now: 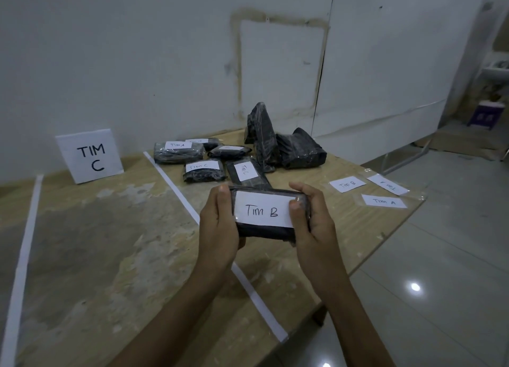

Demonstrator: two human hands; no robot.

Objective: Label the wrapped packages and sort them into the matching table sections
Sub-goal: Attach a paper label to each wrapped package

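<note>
While gripped between left hand (pixel 220 223) and right hand (pixel 312 226) over the desk's (pixel 110 242) middle, already wears a "Tim B" slip (pixel 261 209): black plastic-wrapped package (pixel 261 232), unsorted. Toward far edge: five labelled black packages (pixel 203 171), unlabelled black bundles (pixel 281 143) behind. By right edge: three loose paper labels (pixel 382 191).

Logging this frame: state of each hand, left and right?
Left hand: grips the left end of the Tim B package.
Right hand: grips its right end, thumb pressing the label.
</note>
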